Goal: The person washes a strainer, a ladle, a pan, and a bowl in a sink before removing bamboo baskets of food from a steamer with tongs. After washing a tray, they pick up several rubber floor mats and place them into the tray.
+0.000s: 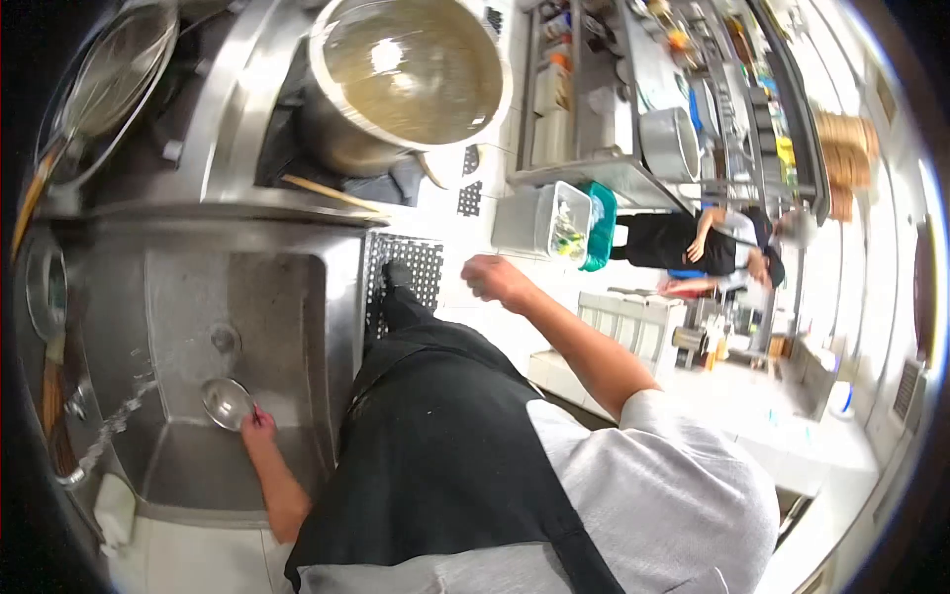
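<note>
My left hand [259,426] reaches over the steel sink [247,287], closed on the edge of a small, shiny metal bowl [227,403]. The bowl is over the sink's basin, near the drain [225,340]. A stream of water [111,436] runs at the sink's left side, apart from the bowl. My right hand [492,279] hangs out over the floor in front of my black apron, fingers curled in, with nothing visible in them. A large pot [341,139] full of clear, yellowish liquid stands beyond the sink.
A wooden stick [334,195] lies beside the pot. Strainers [124,69] with wooden handles are at the left. A grey bin [524,220] and a green crate [601,226] stand beside steel shelving [594,170]. Two people [693,247] in dark aprons stand farther off.
</note>
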Tool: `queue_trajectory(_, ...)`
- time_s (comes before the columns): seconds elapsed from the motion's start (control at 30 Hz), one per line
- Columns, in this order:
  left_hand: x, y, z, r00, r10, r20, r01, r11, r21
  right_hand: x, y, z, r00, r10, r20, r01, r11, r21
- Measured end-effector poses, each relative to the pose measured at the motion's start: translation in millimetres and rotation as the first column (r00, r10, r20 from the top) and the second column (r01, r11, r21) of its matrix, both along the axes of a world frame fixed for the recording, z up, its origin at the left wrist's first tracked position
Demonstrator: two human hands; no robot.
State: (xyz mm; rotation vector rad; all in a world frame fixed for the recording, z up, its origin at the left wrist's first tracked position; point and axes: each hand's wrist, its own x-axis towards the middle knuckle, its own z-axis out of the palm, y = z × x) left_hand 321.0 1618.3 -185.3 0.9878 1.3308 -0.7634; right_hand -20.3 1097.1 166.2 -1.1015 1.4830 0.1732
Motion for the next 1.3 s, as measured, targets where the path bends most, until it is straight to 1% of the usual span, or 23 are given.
queue_trajectory(0.03,-5,2,17,1.000,0.012,-0.027,-0.013,1.000,-0.024,-50,-16,-13,0.994,0.097,-0.054,-0.108,0.949,-0.297)
queue_trajectory(0.07,-11,2,27,0.998,-0.054,-0.039,0.052,0.998,-0.045,-67,-28,16,0.977,-0.022,-0.214,-0.082,0.883,-0.463)
queue_trajectory(0.13,-22,14,32,0.980,-0.180,-0.081,0.174,0.981,-0.082,-135,-56,54,0.947,-0.124,-0.295,-0.188,0.530,-0.827)
queue_trajectory(0.17,-22,24,31,0.963,-0.244,-0.110,0.234,0.967,-0.100,-145,-64,94,0.935,-0.256,-0.246,-0.103,0.469,-0.877)
queue_trajectory(0.2,-26,30,43,0.924,-0.380,0.030,0.381,0.921,-0.078,-171,-77,107,0.939,-0.295,-0.179,-0.112,0.232,-0.966)
queue_trajectory(0.27,-41,38,63,0.738,-0.612,0.284,0.631,0.775,0.031,-227,-102,121,0.889,-0.422,-0.178,-0.153,0.093,-0.984)
queue_trajectory(0.33,-30,30,101,0.790,-0.568,0.231,0.601,0.792,-0.108,-275,-148,108,0.747,-0.428,-0.508,-0.493,0.155,-0.856)
queue_trajectory(0.4,-14,30,145,0.820,-0.543,0.183,0.565,0.820,-0.098,-400,-221,12,0.752,-0.291,-0.591,-0.508,0.316,-0.801)
queue_trajectory(0.47,-15,12,174,0.850,-0.487,0.199,0.490,0.871,0.039,-452,-257,-25,0.706,-0.405,-0.581,-0.444,0.386,-0.808)
queue_trajectory(0.57,-3,8,194,0.886,-0.400,0.237,0.381,0.917,0.122,-454,-270,-23,0.747,-0.576,-0.332,-0.219,0.258,-0.941)
queue_trajectory(0.67,-7,19,192,0.837,-0.400,0.374,0.388,0.915,0.109,-441,-245,-31,0.860,-0.469,-0.201,-0.051,0.314,-0.948)
queue_trajectory(0.73,-15,30,183,0.841,-0.387,0.377,0.417,0.909,0.003,-441,-227,-62,0.803,-0.567,-0.183,0.072,0.397,-0.915)
queue_trajectory(0.77,-18,33,180,0.878,-0.352,0.323,0.399,0.912,-0.092,-458,-216,-98,0.810,-0.555,0.192,0.468,0.412,-0.782)
queue_trajectory(0.8,-19,40,177,0.910,-0.306,0.278,0.363,0.914,-0.180,-457,-208,-127,0.651,-0.542,0.532,0.759,0.450,-0.470)
queue_trajectory(0.83,-33,53,140,0.821,-0.377,0.429,0.458,0.884,-0.099,-364,-182,-82,0.515,-0.750,0.416,0.846,0.366,-0.388)
queue_trajectory(0.87,-44,43,145,0.885,-0.261,0.387,0.342,0.926,-0.159,-340,-169,-101,0.575,-0.639,0.511,0.810,0.533,-0.245)
queue_trajectory(0.9,-59,21,162,0.931,-0.138,0.338,0.217,0.954,-0.208,-300,-156,-96,0.637,-0.467,0.614,0.615,0.787,-0.039)
queue_trajectory(0.93,-77,-8,187,0.942,-0.031,0.335,0.127,0.955,-0.268,-238,-134,-79,0.668,-0.432,0.606,0.481,0.872,0.092)
queue_trajectory(1.0,-90,13,148,0.915,0.101,0.390,0.021,0.955,-0.297,-111,-84,-21,0.838,-0.110,0.535,0.053,0.991,0.121)
queue_trajectory(1.07,-98,14,136,0.941,0.160,0.298,-0.117,0.981,-0.157,0,-37,16,0.798,0.194,0.571,-0.341,0.926,0.162)
queue_trajectory(1.13,-100,6,137,0.947,0.199,0.251,-0.197,0.980,-0.032,101,17,50,0.637,0.452,0.624,-0.624,0.778,0.075)
queue_trajectory(1.2,-101,0,133,0.950,0.217,0.225,-0.225,0.974,0.009,179,67,64,0.408,0.675,0.615,-0.802,0.587,-0.112)
queue_trajectory(1.3,-83,-13,128,0.912,0.348,0.216,-0.349,0.936,-0.035,294,116,63,0.033,0.937,0.349,-0.921,0.164,-0.353)
